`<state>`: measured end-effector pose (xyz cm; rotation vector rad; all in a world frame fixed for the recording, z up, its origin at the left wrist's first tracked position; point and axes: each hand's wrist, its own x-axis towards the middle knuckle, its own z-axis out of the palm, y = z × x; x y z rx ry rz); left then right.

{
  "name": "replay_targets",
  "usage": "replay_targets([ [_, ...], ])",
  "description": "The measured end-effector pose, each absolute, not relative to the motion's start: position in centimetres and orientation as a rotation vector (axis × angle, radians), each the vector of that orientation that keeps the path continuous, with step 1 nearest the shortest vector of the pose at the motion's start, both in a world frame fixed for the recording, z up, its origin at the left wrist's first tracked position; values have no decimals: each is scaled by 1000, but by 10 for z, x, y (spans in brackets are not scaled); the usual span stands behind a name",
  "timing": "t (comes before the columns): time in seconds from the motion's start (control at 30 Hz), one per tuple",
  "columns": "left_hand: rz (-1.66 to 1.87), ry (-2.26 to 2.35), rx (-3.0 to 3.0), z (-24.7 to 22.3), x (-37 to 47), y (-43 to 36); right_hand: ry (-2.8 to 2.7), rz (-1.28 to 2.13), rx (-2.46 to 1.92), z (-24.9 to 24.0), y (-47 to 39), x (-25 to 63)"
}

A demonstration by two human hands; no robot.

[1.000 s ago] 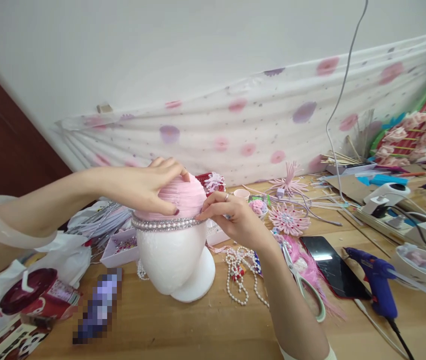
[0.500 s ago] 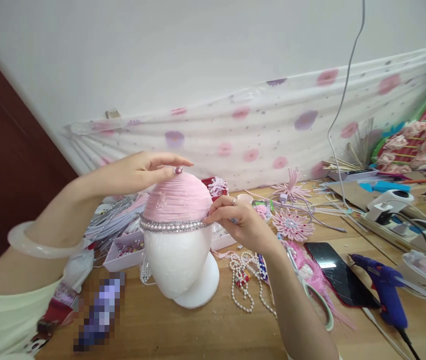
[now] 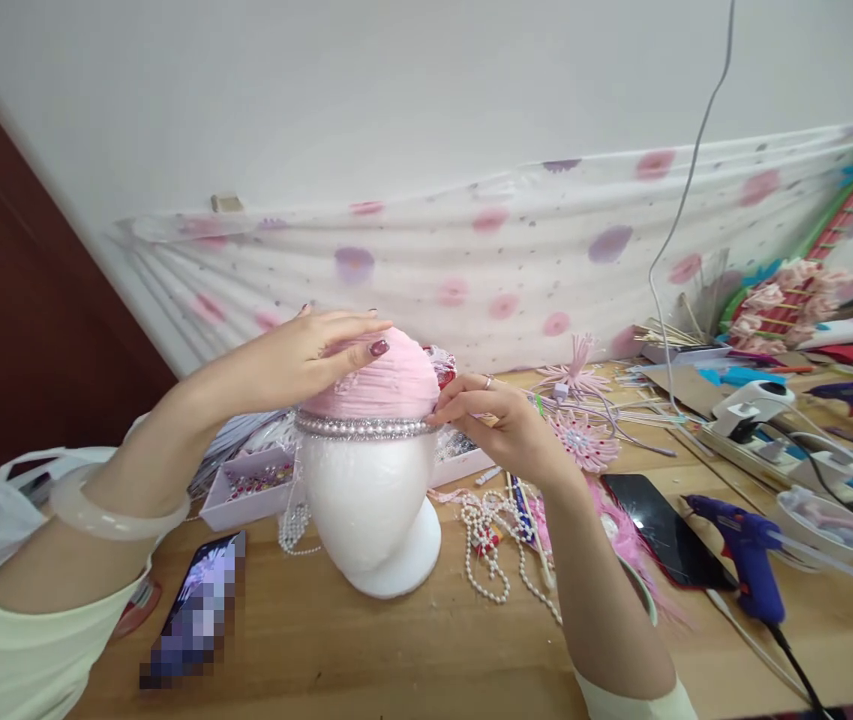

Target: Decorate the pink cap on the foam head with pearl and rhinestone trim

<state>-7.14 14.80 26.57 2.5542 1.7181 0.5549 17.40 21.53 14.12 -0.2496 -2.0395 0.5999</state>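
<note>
A white foam mannequin head (image 3: 366, 500) stands on the wooden table, tilted slightly back. It wears a pink pleated cap (image 3: 403, 375), whose lower edge carries a silver trim with pearls (image 3: 366, 428). My left hand (image 3: 306, 350) lies on the top and left of the cap, fingers stretched out and thumb resting on the pleats. At the right end of the pearl trim, my right hand (image 3: 493, 420) pinches the band between thumb and fingertips. The far side of the cap is hidden.
A blue glue gun (image 3: 741, 550) and a dark phone (image 3: 662, 530) lie at right. Pearl strings (image 3: 486, 560) are beside the head. A box of beads (image 3: 246, 490) and another phone (image 3: 205, 590) are at left. A flowered cloth (image 3: 441, 260) covers the lower wall.
My left hand has slid down and right over the cap, its thumb now on the pleats. The head looks slightly turned or tilted; my right hand keeps its pinch. The view has shifted a little.
</note>
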Motion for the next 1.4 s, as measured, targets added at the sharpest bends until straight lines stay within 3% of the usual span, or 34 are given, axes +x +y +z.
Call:
replay_targets([
  [0.13, 630, 1750, 2501, 262, -81, 128, -2044, 629, -280, 142, 214, 176],
  [0.23, 881, 1773, 2312, 250, -96, 114, -2047, 614, -284, 144, 215, 178],
  [0.33, 1315, 1694, 2013, 223, -113, 109, -2061, 586, -268, 145, 217, 179],
  [0.53, 1636, 1510, 1406, 153, -125, 128, -2094, 560, -451, 143, 221, 184],
  [0.7, 1745, 1221, 1123, 121, -113, 145, -2109, 616, -513, 141, 226, 189],
  [0.97, 1850, 933, 977, 114, -102, 152, -2136, 751, -504, 133, 238, 191],
  [1.4, 1892, 910, 959, 104, -84, 120, -2164, 725, -468, 136, 247, 207],
])
